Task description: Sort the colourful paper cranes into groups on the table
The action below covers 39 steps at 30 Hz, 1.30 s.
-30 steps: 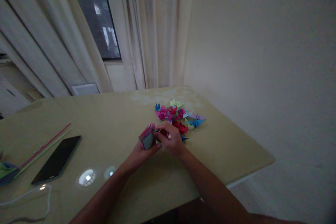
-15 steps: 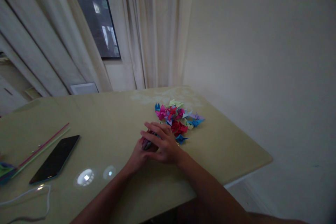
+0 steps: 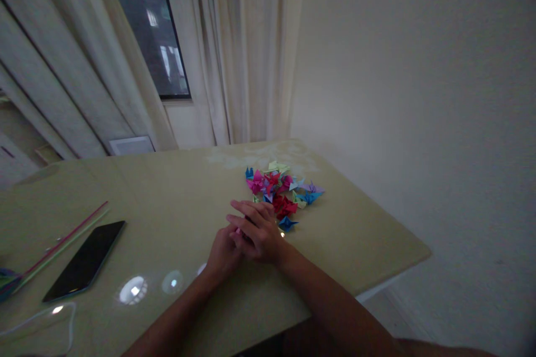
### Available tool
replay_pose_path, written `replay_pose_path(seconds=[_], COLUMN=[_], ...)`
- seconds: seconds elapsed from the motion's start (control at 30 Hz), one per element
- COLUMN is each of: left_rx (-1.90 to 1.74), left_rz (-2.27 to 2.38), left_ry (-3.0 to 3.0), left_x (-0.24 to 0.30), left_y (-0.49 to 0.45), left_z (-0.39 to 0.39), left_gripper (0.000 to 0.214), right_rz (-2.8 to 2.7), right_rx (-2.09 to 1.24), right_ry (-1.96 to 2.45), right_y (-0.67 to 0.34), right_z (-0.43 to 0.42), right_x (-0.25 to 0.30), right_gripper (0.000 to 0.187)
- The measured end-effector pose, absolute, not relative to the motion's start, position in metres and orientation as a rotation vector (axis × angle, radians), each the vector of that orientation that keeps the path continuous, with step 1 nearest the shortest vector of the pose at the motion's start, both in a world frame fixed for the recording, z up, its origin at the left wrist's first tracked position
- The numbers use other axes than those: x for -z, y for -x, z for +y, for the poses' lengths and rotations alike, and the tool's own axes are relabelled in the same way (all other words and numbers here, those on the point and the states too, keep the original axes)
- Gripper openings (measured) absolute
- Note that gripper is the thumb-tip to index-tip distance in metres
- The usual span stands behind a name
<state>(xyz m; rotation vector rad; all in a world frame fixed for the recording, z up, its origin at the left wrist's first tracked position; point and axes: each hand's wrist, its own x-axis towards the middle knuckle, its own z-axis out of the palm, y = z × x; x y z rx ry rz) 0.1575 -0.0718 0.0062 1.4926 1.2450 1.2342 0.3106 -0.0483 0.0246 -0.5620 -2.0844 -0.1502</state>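
Note:
My two hands meet at the middle of the table (image 3: 176, 201). My right hand (image 3: 256, 230) lies over my left hand (image 3: 221, 251) with its fingers curled across. Between them is a small stack of coloured paper squares, almost wholly hidden; only a sliver of pink (image 3: 238, 230) shows. Just beyond my fingers lies a heap of folded paper figures (image 3: 280, 189) in pink, red, blue, pale green and lilac, with a small blue one (image 3: 287, 223) nearest my right hand.
A dark phone (image 3: 84, 262) lies face up at the left. Beside it are pink and green straws (image 3: 62, 240), and a white cable (image 3: 50, 318) loops near the front edge. Curtains and a dark window stand behind; a wall is on the right.
A second ago my left hand held the paper stack upright and in plain sight. Since then my right hand has moved over it and both hands have closed round it, hiding it.

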Motion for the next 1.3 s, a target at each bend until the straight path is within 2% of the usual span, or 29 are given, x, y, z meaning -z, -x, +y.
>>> replay_pose_path(seconds=[0.17,0.27,0.4,0.6,0.8,0.93,1.17,1.3], left_rx=[-1.271,-1.162,-1.065,-1.076,-1.118,-1.119,-1.138,-1.152], left_rz=[1.337,1.297,1.221,1.211,1.177,1.146,1.214,1.195], left_ry=[-1.686,-1.782,-1.781,-1.770,-1.794,-1.813,-1.817,-1.777], left_x=[-0.009,-0.009,-0.005,0.005,0.008,0.004,-0.005,-0.005], left_y=[-0.155,-0.154,-0.153,-0.150,-0.150,-0.151,-0.156,-0.157], left_z=[-0.070,-0.069,-0.067,-0.064,-0.064,-0.067,-0.069,-0.068], left_gripper=[0.015,0.024,0.040,0.046,0.053,0.048,0.034,0.031], right_rz=[-2.000,-2.004,-2.043,-2.110,-2.076,-2.090,-2.111,-2.098], right_rx=[0.102,0.077,0.045,0.000,0.019,0.017,-0.013,-0.005], right_ry=[0.606,0.612,0.628,0.582,0.517,0.566,0.646,0.650], right_y=[-0.311,-0.314,-0.317,-0.314,-0.314,-0.315,-0.315,-0.316], right_z=[-0.048,-0.045,-0.042,-0.041,-0.040,-0.040,-0.040,-0.039], right_x=[-0.026,-0.025,-0.022,-0.020,-0.021,-0.019,-0.017,-0.017], right_gripper=[0.032,0.028,0.036,0.028,0.038,0.040,0.025,0.025])
